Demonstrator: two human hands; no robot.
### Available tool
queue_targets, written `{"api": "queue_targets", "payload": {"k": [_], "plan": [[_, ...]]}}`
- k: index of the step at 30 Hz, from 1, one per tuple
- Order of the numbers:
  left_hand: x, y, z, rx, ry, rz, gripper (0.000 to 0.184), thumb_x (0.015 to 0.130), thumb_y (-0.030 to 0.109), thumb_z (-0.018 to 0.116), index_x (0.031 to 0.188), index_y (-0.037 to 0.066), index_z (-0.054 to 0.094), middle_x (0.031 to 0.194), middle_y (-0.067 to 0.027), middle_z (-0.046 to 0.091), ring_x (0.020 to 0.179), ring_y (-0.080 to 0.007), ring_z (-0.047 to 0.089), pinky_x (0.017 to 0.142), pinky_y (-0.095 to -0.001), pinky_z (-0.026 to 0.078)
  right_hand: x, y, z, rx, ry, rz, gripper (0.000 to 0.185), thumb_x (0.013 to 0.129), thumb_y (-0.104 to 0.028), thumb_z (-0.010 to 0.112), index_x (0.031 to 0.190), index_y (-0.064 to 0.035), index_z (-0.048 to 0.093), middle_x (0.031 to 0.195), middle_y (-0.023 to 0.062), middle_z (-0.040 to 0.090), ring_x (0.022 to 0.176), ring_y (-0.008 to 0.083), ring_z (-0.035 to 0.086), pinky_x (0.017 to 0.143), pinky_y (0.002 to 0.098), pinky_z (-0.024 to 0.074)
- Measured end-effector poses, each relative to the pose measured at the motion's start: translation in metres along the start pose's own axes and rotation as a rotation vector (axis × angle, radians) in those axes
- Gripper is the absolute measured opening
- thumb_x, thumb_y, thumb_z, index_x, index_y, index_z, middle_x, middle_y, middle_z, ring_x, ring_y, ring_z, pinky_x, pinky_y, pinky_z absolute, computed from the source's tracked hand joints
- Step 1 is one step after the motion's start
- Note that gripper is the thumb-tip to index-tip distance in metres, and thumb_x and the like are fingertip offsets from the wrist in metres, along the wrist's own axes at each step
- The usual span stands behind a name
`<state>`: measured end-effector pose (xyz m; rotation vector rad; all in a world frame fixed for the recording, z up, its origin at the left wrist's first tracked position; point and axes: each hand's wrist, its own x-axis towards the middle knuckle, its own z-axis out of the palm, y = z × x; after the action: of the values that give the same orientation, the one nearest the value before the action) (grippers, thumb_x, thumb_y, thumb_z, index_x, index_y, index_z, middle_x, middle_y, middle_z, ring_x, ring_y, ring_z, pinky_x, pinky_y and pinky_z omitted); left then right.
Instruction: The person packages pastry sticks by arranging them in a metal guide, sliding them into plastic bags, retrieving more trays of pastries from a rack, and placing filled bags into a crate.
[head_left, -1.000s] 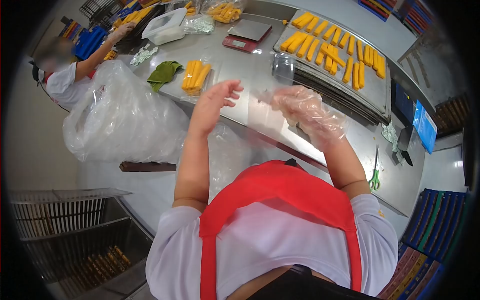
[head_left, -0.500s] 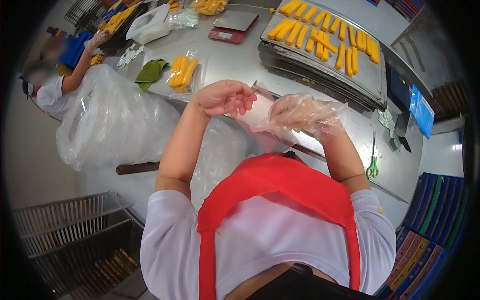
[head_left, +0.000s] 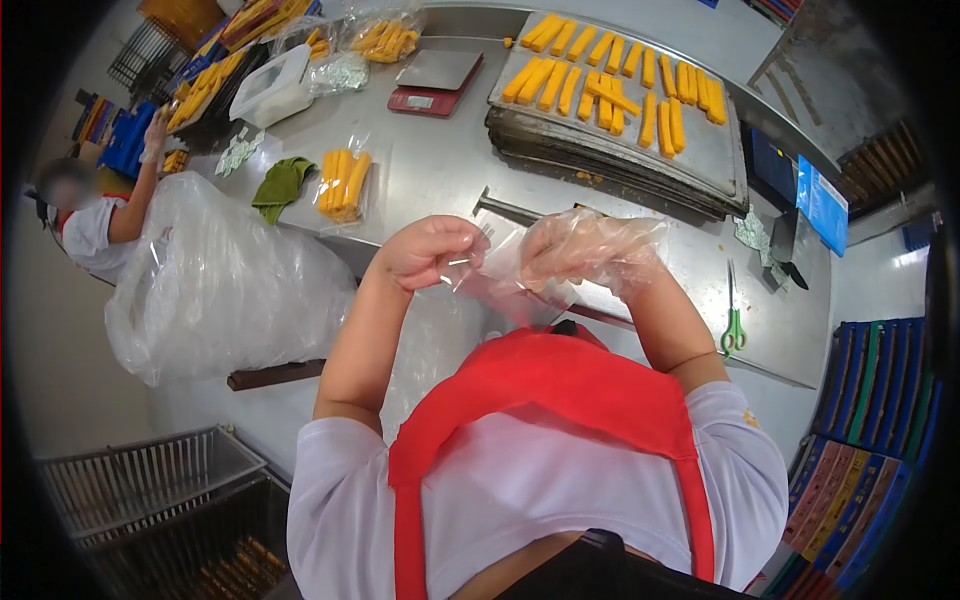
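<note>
My bare left hand (head_left: 436, 252) pinches the edge of a clear plastic bag (head_left: 510, 275) above the front edge of the steel table. Opposite it, my right hand (head_left: 575, 250), in a loose clear glove, has its fingers closed on the same bag. Beyond my left hand lies a clear pack of yellow sticks (head_left: 343, 182), next to a green cloth (head_left: 284, 188). Past my right hand, rows of yellow sticks (head_left: 600, 82) lie on the top tray (head_left: 700, 165) of a stack.
A red scale (head_left: 435, 85), a white tub (head_left: 272, 90) and filled bags (head_left: 385, 38) stand at the back. Green-handled scissors (head_left: 733, 325) and a blue packet (head_left: 822, 205) lie right. A large plastic bag (head_left: 220, 280) bulges left, near a co-worker (head_left: 100, 215). Crates (head_left: 150, 480) stand lower left.
My left hand has moved to the bag and closed on its edge. My right hand has shifted left, still holding the bag. The whole view has shifted.
</note>
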<state>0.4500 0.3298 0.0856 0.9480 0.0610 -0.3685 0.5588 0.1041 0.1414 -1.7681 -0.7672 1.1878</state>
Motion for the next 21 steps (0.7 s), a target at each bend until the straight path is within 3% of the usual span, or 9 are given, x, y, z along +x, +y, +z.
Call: {"api": "queue_targets", "payload": {"k": [1, 2, 3, 7, 10, 14, 16, 19, 21], "plan": [[-0.002, 0.000, 0.001, 0.031, 0.086, 0.059, 0.022, 0.079, 0.013, 0.061, 0.092, -0.005, 0.057, 0.075, -0.0107, 0.059, 0.059, -0.0155, 0.056, 0.049, -0.0248, 0.045, 0.003, 0.008, 0.001, 0.099, -0.004, -0.125, 0.018, 0.065, -0.019, 0.068, 0.074, -0.0037, 0.065, 0.073, 0.0038, 0.059, 0.067, 0.0120, 0.052, 0.056, 0.0246, 0.0398], [-0.009, 0.013, 0.005, -0.008, -0.038, -0.016, 0.025, 0.078, 0.002, 0.060, 0.102, -0.003, 0.055, 0.082, -0.0079, 0.060, 0.070, -0.0132, 0.058, 0.063, -0.0237, 0.049, 0.004, 0.011, 0.000, 0.149, 0.005, -0.188, 0.018, 0.065, -0.019, 0.069, 0.074, -0.0042, 0.065, 0.071, 0.0027, 0.059, 0.063, 0.0110, 0.051, 0.053, 0.0239, 0.0387], [-0.013, 0.017, 0.009, -0.001, -0.052, -0.021, 0.025, 0.078, 0.002, 0.060, 0.102, -0.003, 0.055, 0.082, -0.0079, 0.060, 0.070, -0.0132, 0.058, 0.063, -0.0237, 0.049, 0.004, 0.015, 0.000, 0.198, 0.010, -0.252, 0.019, 0.065, -0.020, 0.070, 0.074, -0.0048, 0.064, 0.068, 0.0016, 0.058, 0.059, 0.0100, 0.050, 0.050, 0.0231, 0.0376], [-0.027, 0.013, 0.031, 0.118, 0.013, 0.090, 0.042, 0.074, -0.004, 0.061, 0.113, 0.002, 0.047, 0.086, -0.0057, 0.059, 0.071, -0.0101, 0.057, 0.062, -0.0222, 0.048, -0.003, 0.000, -0.001, 0.025, 0.040, -0.172, 0.022, 0.065, -0.024, 0.067, 0.076, -0.0048, 0.066, 0.076, 0.0035, 0.059, 0.066, 0.0126, 0.052, 0.056, 0.0259, 0.0397], [-0.030, 0.005, 0.032, 0.146, 0.391, 0.180, 0.038, 0.073, -0.006, 0.059, 0.108, 0.006, 0.047, 0.081, -0.0047, 0.056, 0.066, -0.0100, 0.051, 0.056, -0.0201, 0.041, -0.008, -0.013, -0.001, -0.118, -0.002, -0.140, 0.027, 0.065, -0.027, 0.063, 0.078, -0.0039, 0.066, 0.082, 0.0056, 0.060, 0.071, 0.0150, 0.053, 0.061, 0.0284, 0.0406], [-0.046, -0.005, -0.008, -0.054, 0.369, 0.293, 0.027, 0.075, -0.004, 0.058, 0.099, 0.004, 0.051, 0.084, -0.0044, 0.057, 0.064, -0.0087, 0.052, 0.056, -0.0186, 0.043, -0.017, -0.016, -0.003, -0.330, -0.044, -0.278, 0.027, 0.064, -0.027, 0.064, 0.077, -0.0029, 0.064, 0.080, 0.0044, 0.061, 0.071, 0.0154, 0.053, 0.064, 0.0291, 0.0407], [-0.063, -0.007, -0.018, 0.111, 0.295, 0.070, 0.023, 0.075, -0.003, 0.055, 0.098, -0.002, 0.054, 0.087, -0.0072, 0.058, 0.060, -0.0078, 0.049, 0.053, -0.0189, 0.041, -0.013, -0.007, -0.004, -0.354, -0.044, -0.254, 0.028, 0.064, -0.027, 0.064, 0.077, -0.0026, 0.064, 0.080, 0.0045, 0.061, 0.072, 0.0150, 0.054, 0.065, 0.0289, 0.0410], [-0.077, -0.004, 0.004, 0.099, 0.132, -0.077, 0.026, 0.076, -0.002, 0.054, 0.101, -0.007, 0.055, 0.091, -0.0122, 0.060, 0.060, -0.0077, 0.049, 0.051, -0.0192, 0.039, -0.012, -0.009, -0.007, -0.354, -0.101, -0.213, 0.023, 0.066, -0.024, 0.064, 0.076, -0.0032, 0.064, 0.078, 0.0038, 0.059, 0.074, 0.0143, 0.054, 0.066, 0.0278, 0.0418], [-0.082, -0.006, 0.006, 0.083, 0.103, 0.015, 0.030, 0.076, -0.001, 0.054, 0.105, -0.008, 0.054, 0.093, -0.0141, 0.060, 0.060, -0.0093, 0.049, 0.052, -0.0209, 0.040, -0.010, -0.006, -0.004, -0.330, -0.147, -0.194, 0.019, 0.069, -0.022, 0.065, 0.075, -0.0042, 0.064, 0.076, 0.0031, 0.058, 0.074, 0.0140, 0.054, 0.067, 0.0268, 0.0425]]}}
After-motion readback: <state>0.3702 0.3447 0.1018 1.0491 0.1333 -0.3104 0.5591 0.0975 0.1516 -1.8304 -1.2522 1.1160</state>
